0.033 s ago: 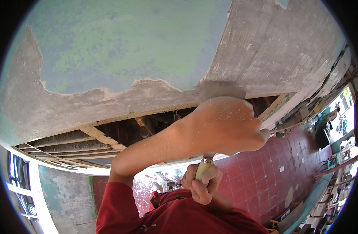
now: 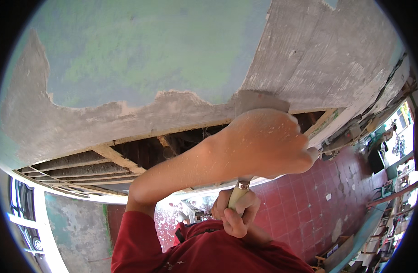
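Observation:
My left hand (image 2: 270, 141) presses on the wide blade of a scraper (image 2: 259, 101), its fingers curled over it, against the ceiling board. Below it my right hand (image 2: 241, 218) has its fingers wrapped round the scraper's pale handle (image 2: 238, 196). The blade lies on a grey scraped band (image 2: 309, 59) bordering flaking green-blue paint (image 2: 150, 50), just beside an open gap (image 2: 195, 139) that shows dusty wooden battens (image 2: 118, 159). My left forearm crosses the gap and hides part of it; white flecks dot my skin.
Below are a red tiled floor (image 2: 304, 200) and a worn grey-green wall (image 2: 72, 218) at the left. A car (image 2: 24, 218) shows through an opening at the far left. Furniture and assorted objects (image 2: 373, 236) crowd the right side, with bicycle-like shapes (image 2: 398, 141) in the bright opening.
Both my hands and the scraper have shifted very slightly upward along the board; the grips look the same.

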Motion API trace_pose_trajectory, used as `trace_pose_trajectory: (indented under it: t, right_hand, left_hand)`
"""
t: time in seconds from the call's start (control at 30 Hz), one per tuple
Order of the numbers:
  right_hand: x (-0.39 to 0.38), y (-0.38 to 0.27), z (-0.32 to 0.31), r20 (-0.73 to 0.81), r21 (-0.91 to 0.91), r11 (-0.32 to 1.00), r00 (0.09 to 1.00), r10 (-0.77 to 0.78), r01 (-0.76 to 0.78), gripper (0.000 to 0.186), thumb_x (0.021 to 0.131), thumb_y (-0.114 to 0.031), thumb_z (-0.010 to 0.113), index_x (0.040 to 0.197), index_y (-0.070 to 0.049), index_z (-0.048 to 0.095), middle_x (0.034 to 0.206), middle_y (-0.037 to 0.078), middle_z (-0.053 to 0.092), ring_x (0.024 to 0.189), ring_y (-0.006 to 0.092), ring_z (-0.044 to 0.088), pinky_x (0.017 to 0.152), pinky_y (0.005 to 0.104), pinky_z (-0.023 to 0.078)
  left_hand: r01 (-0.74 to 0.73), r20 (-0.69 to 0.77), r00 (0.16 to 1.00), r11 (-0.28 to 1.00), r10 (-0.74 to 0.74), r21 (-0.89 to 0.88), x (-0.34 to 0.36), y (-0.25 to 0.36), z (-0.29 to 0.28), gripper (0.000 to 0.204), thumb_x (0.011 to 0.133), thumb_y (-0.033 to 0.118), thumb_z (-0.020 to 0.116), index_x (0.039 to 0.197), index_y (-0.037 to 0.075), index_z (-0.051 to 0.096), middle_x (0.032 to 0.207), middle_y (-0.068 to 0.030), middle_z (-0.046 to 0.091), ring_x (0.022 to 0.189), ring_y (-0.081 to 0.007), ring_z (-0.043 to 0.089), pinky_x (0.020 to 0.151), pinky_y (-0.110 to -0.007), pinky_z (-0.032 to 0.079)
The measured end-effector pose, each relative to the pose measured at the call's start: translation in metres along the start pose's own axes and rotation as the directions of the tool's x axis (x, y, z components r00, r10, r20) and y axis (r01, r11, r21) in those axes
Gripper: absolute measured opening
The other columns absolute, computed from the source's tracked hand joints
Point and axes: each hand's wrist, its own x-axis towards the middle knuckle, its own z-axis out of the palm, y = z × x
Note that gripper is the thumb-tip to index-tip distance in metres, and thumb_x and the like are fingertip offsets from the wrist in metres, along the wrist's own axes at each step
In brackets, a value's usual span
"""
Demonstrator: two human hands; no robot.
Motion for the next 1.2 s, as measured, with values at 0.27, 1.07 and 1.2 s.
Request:
trace_pose_trajectory:
  t: [0.27, 1.07, 1.2]
  right_hand:
    - [0.001, 0.003, -0.005, 0.096, 0.006, 1.000, 0.995, -0.028, 0.028, 0.018, 0.081, 0.006, 0.040, 0.092, -0.008, 0.039, 0.060, 0.013, 0.045, 0.040, 0.0063, 0.028, 0.034, 0.0237, 0.030]
    - [0.005, 0.001, 0.003, -0.051, -0.031, 0.999, 0.999, -0.008, 0.007, 0.015, 0.070, 0.007, 0.050, 0.078, -0.004, 0.044, 0.052, 0.009, 0.048, 0.041, 0.0099, 0.040, 0.037, 0.0245, 0.029]
    - [0.008, 0.002, 0.002, -0.079, -0.056, 0.998, 0.996, -0.028, 0.023, 0.013, 0.069, 0.007, 0.050, 0.077, -0.003, 0.045, 0.051, 0.007, 0.047, 0.040, 0.0103, 0.039, 0.036, 0.0249, 0.028]
  left_hand:
    - [-0.006, -0.029, 1.000, 0.999, 0.007, 0.038, -0.001, -0.002, 0.001, 0.024, 0.065, 0.013, 0.067, 0.085, 0.003, 0.060, 0.051, -0.0071, 0.055, 0.058, -0.0244, 0.065, 0.041, -0.033, 0.048]
    - [-0.037, -0.025, 0.999, 0.985, 0.042, 0.169, 0.003, -0.004, -0.004, 0.033, 0.065, 0.014, 0.066, 0.097, 0.005, 0.061, 0.050, -0.0072, 0.055, 0.054, -0.0230, 0.062, 0.041, -0.032, 0.047]
    - [-0.014, 0.065, 0.998, 0.992, 0.006, 0.125, 0.008, -0.005, -0.009, 0.034, 0.067, 0.013, 0.065, 0.099, 0.005, 0.061, 0.049, -0.0066, 0.055, 0.056, -0.0226, 0.061, 0.041, -0.031, 0.046]
